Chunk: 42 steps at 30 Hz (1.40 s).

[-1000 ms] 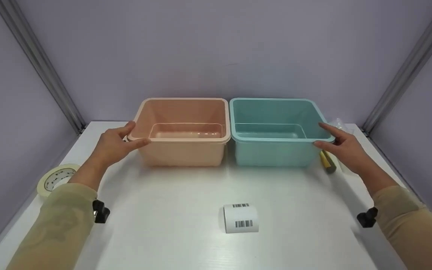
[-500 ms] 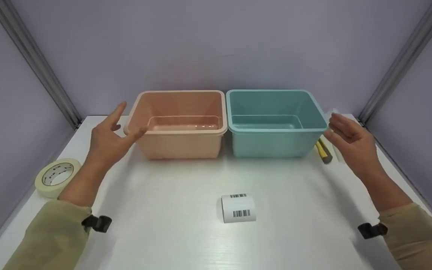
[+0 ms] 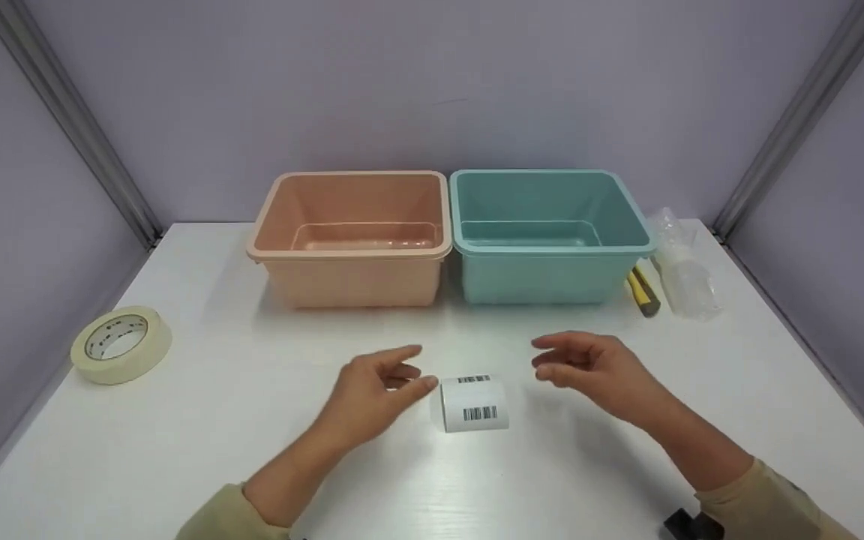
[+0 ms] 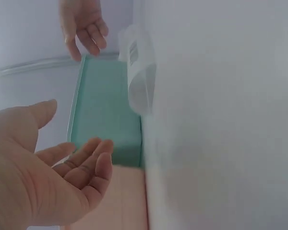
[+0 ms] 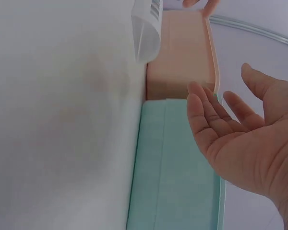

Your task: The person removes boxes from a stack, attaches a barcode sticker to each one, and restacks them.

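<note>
Both hands free, grasping nothing. Left hand (image 3: 364, 401) sits left of the label (image 3: 476, 405), fingers loosely bent, thumb tip just beside the label's left edge. Left wrist view shows a gap between those fingers and the label. Right hand (image 3: 604, 371) is to the right of the label, a bit farther off, fingers slightly bent, thumb below them. Right wrist view shows its palm and relaxed fingers, apart from the label too.

Label is on the table (image 3: 199, 442), between my hands, in front of the bins. White, curled over into an arch, two barcodes facing up. Both wrist views look into its curled end.

Peach bin (image 3: 357, 282) is behind on the left, teal bin (image 3: 541, 279) on the right. Both upright, side by side near the back wall (image 3: 432, 82); can't tell if the rims touch.

Tape (image 3: 143, 361) lies flat at far left, well apart from my left hand. Yellow-and-dark handle (image 3: 643, 294) is just right of the teal bin, far end hidden by it. Clear plastic bag (image 3: 688, 281) is beside the handle, on its right.
</note>
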Available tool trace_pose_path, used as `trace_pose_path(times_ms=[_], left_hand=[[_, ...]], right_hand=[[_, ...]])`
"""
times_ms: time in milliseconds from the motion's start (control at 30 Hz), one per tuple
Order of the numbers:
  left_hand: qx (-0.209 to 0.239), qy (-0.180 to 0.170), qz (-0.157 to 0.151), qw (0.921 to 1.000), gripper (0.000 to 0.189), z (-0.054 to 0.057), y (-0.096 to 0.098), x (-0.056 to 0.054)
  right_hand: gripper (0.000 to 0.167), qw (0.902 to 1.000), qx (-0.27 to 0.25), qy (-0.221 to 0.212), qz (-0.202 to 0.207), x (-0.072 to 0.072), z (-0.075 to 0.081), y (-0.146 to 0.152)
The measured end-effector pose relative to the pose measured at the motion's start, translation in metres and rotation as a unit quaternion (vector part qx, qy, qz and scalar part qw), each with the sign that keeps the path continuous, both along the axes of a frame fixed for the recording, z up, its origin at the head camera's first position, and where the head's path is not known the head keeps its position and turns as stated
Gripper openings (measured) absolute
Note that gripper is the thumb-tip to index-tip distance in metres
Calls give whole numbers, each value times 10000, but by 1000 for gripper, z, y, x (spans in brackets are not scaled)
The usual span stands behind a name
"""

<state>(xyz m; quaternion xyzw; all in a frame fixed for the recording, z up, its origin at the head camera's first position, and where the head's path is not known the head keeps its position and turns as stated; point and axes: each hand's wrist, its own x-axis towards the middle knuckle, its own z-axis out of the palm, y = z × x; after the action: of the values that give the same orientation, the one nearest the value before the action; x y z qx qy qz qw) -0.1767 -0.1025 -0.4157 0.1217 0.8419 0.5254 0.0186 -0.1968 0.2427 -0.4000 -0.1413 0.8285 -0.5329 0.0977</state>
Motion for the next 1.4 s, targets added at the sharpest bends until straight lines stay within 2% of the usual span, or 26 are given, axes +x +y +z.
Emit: trace_pose_path(times_ms=[100, 200, 367, 567, 667, 800, 900, 1000, 1100, 1233, 1333, 1400], left_hand=[[-77, -304, -73, 9995, 58, -13, 17, 3], [-137, -493, -11, 9987, 57, -20, 27, 4], [-73, -795, 143, 9967, 51, -27, 37, 2], [361, -1114, 337, 9925, 41, -32, 46, -1], [640, -1109, 490, 9906, 37, -30, 48, 0], [1026, -940, 638, 9882, 36, -24, 50, 3], [1295, -816, 675, 9859, 35, -20, 50, 5], [1437, -731, 699, 9844, 35, -18, 48, 6], [1394, -426, 719, 9867, 34, -17, 46, 7], [947, 549, 912, 9898, 31, -14, 44, 10], [557, 1443, 956, 9833, 28, -9, 46, 11], [400, 1965, 792, 9765, 26, -5, 49, 12]], right_hand=[[49, 9993, 64, -336, 149, 5, -8, -9], [49, 9983, 46, -560, 124, 7, -16, -17], [49, 9954, 8, -954, 27, 6, -26, -30], [52, 9921, -6, -1244, -168, 7, -30, -44], [52, 9909, -60, -1252, -498, 7, -30, -50], [55, 9869, -494, -1220, -928, 11, -26, -53], [56, 9816, -953, -1263, -1069, 14, -22, -54], [49, 9770, -1225, -1302, -1165, 17, -20, -56], [39, 9733, -1390, -1275, -1308, 19, -18, -60], [34, 9685, -1608, -1273, -1412, 21, -18, -65], [34, 9677, -1707, -1258, -1365, 23, -16, -67], [34, 9689, -1727, -1216, -1293, 24, -16, -68]])
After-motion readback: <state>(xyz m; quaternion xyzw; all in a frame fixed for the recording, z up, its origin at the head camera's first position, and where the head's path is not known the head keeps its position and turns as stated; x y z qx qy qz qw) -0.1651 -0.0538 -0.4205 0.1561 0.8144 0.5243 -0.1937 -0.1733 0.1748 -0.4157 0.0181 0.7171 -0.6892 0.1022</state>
